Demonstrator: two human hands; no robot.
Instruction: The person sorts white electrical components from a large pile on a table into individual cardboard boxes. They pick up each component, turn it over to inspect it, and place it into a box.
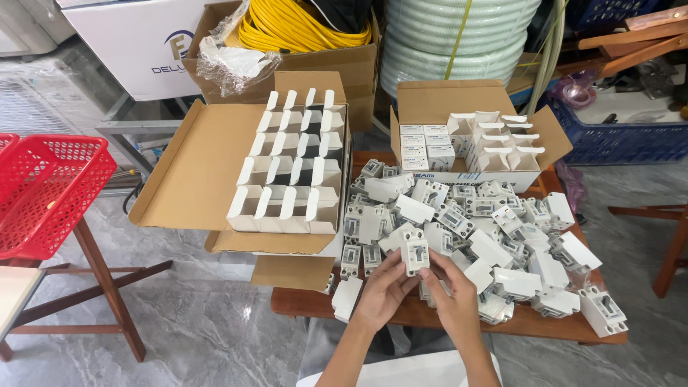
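Both my hands hold one small white circuit breaker upright above the front edge of a wooden table. My left hand grips its left side, and my right hand grips its lower right side. Behind it lies a big pile of several white breakers spread over the table. A cardboard box at the left holds rows of small open white cartons. Another cardboard box at the back holds closed and open white cartons.
A red plastic basket rests on a wooden stand at the left. Behind the table are a box of yellow cable, coiled pale hose and a blue crate. A wooden stool leg stands at the right. The floor is grey marble.
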